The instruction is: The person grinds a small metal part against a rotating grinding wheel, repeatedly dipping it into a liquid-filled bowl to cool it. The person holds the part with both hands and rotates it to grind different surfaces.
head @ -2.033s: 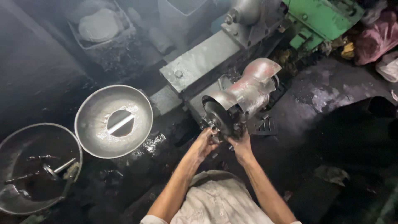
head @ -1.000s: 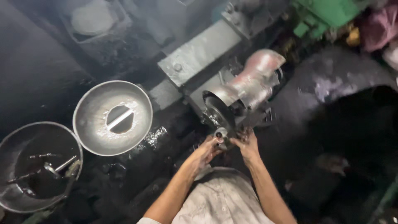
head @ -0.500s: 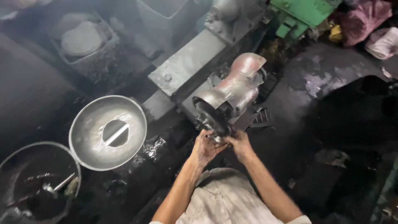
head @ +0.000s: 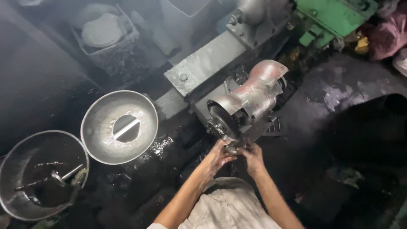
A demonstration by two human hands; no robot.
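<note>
A worker's left hand (head: 219, 156) and right hand (head: 253, 157) close their fingers together around a small metal piece (head: 232, 149), pressed against the lower edge of a grinding wheel (head: 221, 122); its long axis is too hidden to tell. Behind, the silver grinder housing (head: 254, 91) angles up-right. Two metal bowls (head: 118, 126) sit left.

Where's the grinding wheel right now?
Head view, centre: the grinding wheel sits at the near end of the silver bench grinder, just above the left hand and right hand, right of the shallow metal bowl.
</note>
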